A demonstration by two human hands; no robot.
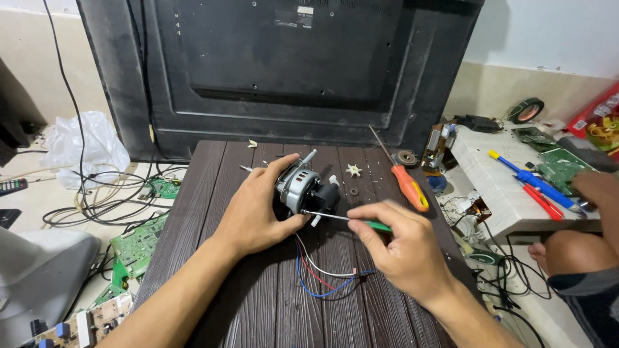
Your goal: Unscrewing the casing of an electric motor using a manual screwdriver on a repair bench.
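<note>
Mid-surface (pixel 213 193), I see left hand (pixel 255 212) gripping motor (pixel 302 190); right hand (pixel 403 241) pinches green screwdriver (pixel 348 219), shaft lying left-right, tip at motor's near side.

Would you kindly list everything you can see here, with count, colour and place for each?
motor: one, silver and black, middle of the table, held in the left hand
wires: a few, red, blue and white, trailing from the motor toward the near edge
green screwdriver: one, in the right hand, tip against the motor
orange screwdriver: one, lying right of the motor
table: one, dark brown slats
television back: one, black, upright behind the table
circuit boards: several, green, on the floor at left
plastic bag: one, white, far left
another person's knee: right edge
left hand: grip closed on the motor
right hand: grip closed on the green screwdriver
</note>
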